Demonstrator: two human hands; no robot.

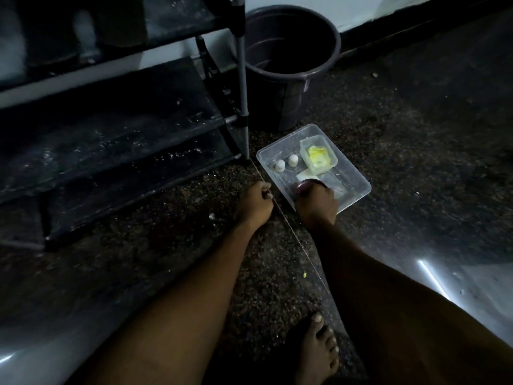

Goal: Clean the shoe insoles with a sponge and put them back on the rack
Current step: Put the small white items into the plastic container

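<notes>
Low light, floor level: our right hand (316, 202) reaches into the clear tray (347, 173), fingers grasping a dark round object (306, 184) at its near edge. The yellow sponge (318, 158) lies in a small tub (305, 152) just beyond them. Our left hand (255, 202) is clenched beside the tray, apparently empty. The rack (111, 129) is to the left, a bucket (277, 101) is far, and open floor (402, 151) is to the right.

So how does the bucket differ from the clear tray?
The bucket is dark, round and deep; the clear tray is see-through, rectangular and shallow. The bucket stands by the wall; the tray lies closer, with the right hand in it. Both rest on the floor.
</notes>
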